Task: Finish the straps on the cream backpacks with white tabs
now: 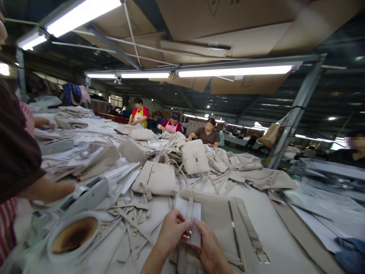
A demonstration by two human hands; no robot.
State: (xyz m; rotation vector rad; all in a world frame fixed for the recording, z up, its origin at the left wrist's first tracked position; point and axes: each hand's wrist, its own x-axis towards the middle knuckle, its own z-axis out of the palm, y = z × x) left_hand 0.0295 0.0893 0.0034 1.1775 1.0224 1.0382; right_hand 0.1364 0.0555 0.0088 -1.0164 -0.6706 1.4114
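A flat beige bag piece [219,224] with a gold zipper and a buckled strap [251,228] lies in front of me. Over its left part is a white paper [196,213], with a narrow beige strap [190,208] running down across it. My left hand [172,228] pinches this strap close to a small gold buckle [186,234]. On the other side, my right hand [209,243] has its thumb on the paper's right edge and its fingers behind the paper, closed on it.
Beige bags [155,177] and loose straps [134,228] pile up ahead and left. A round container with brown residue [75,234] stands at lower left, near a co-worker's arm [48,188]. Several people sit or stand beyond. A metal post [296,110] rises at right.
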